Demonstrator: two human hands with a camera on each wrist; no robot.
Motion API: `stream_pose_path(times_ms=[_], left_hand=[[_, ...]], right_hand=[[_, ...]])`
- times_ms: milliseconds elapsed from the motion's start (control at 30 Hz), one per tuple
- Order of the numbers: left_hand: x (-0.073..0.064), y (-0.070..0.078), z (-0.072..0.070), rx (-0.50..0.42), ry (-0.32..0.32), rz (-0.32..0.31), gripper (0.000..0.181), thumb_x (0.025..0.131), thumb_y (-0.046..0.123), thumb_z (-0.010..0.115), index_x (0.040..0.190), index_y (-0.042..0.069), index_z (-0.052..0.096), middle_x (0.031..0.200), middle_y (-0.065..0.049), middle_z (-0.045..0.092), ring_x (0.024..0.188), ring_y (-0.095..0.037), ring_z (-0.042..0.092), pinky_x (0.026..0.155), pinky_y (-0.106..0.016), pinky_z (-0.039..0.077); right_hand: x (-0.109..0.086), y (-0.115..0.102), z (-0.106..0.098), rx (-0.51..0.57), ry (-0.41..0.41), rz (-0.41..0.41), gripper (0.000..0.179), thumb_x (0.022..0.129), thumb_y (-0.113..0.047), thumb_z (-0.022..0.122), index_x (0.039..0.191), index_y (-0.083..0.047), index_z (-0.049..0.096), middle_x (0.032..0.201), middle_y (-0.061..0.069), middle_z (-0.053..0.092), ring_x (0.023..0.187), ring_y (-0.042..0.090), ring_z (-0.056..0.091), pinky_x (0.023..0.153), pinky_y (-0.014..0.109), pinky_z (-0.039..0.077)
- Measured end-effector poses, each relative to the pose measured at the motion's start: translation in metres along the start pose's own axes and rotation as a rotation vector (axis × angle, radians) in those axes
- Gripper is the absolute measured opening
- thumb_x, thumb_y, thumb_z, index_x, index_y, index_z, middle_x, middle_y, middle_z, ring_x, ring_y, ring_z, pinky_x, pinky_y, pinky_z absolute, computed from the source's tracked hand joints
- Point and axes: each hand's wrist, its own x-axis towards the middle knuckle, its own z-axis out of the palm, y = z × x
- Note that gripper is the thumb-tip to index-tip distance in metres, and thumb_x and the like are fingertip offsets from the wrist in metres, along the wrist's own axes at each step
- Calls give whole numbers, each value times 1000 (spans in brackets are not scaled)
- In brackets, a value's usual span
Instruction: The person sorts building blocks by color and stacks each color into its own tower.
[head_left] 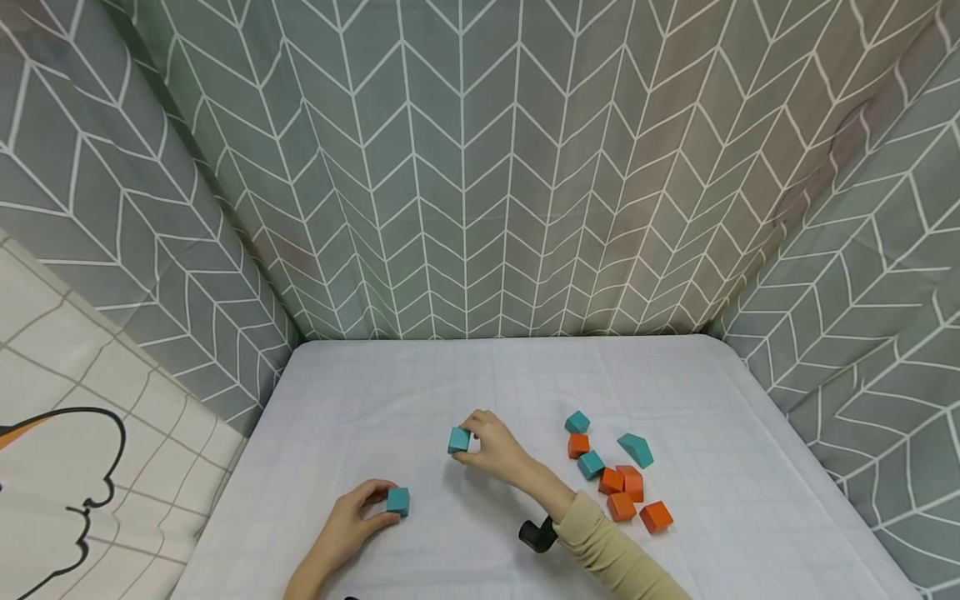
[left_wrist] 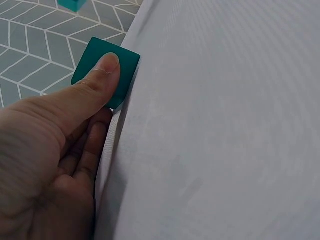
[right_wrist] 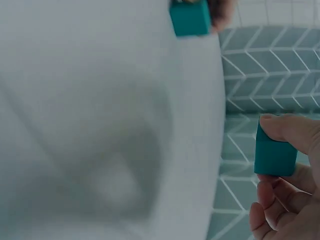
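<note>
Near the table's front left, my left hand (head_left: 347,523) pinches a teal cube block (head_left: 398,501) between thumb and fingers, low against the white cloth. The thumb lies flat over one face of that cube (left_wrist: 127,67) in the left wrist view. Farther forward and to the right, my right hand (head_left: 497,450) grips a second teal cube block (head_left: 458,440) by its sides. A shadow on the cloth beneath it shows this one is raised off the table. In the right wrist view the thumb sits on top of the raised cube (right_wrist: 275,159), fingers below.
Right of my right forearm lies a loose group of orange blocks (head_left: 656,517) and teal blocks (head_left: 591,464), with a teal trapezoid-like block (head_left: 636,450) beside them. White cloth covers the table (head_left: 375,383). Grey patterned curtains (head_left: 465,167) hang behind and at the sides.
</note>
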Motion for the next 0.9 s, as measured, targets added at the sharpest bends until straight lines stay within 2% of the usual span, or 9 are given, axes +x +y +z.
stream_pose_path(times_ms=[200, 400, 500, 733, 900], left_hand=[[2, 2, -1, -7, -4, 7, 41, 66, 32, 75, 103, 23, 59, 99, 10, 60, 95, -9, 56, 86, -27, 46], [1, 2, 0, -14, 1, 19, 41, 65, 30, 75, 102, 22, 59, 99, 10, 60, 94, -8, 56, 86, -26, 46], [0, 1, 0, -25, 7, 35, 40, 66, 29, 75, 101, 22, 59, 98, 12, 60, 93, -6, 56, 85, -24, 46], [0, -3, 0, 5, 41, 136, 39, 66, 28, 75, 101, 19, 60, 98, 10, 61, 92, -7, 57, 82, -23, 48], [0, -4, 0, -11, 18, 103, 40, 67, 28, 74, 103, 21, 59, 100, 10, 60, 93, -5, 56, 82, -22, 47]], right_hand=[[-9, -8, 38, -18, -84, -84, 29, 73, -24, 73, 95, -7, 64, 89, -5, 55, 83, 7, 49, 71, 12, 42], [-14, -14, 60, -16, -117, -135, 26, 74, -25, 73, 93, -10, 64, 88, -7, 55, 80, 2, 46, 70, 8, 39], [-16, -16, 69, -1, -133, -134, 25, 73, -24, 73, 92, -10, 65, 86, -9, 54, 77, 0, 44, 67, 7, 37], [-17, -22, 82, 10, -155, -136, 27, 71, -23, 75, 91, -9, 65, 84, -9, 53, 75, -2, 42, 64, 6, 35], [-16, -24, 85, -20, -159, -124, 28, 71, -26, 74, 91, -9, 65, 84, -10, 52, 75, -3, 42, 64, 6, 36]])
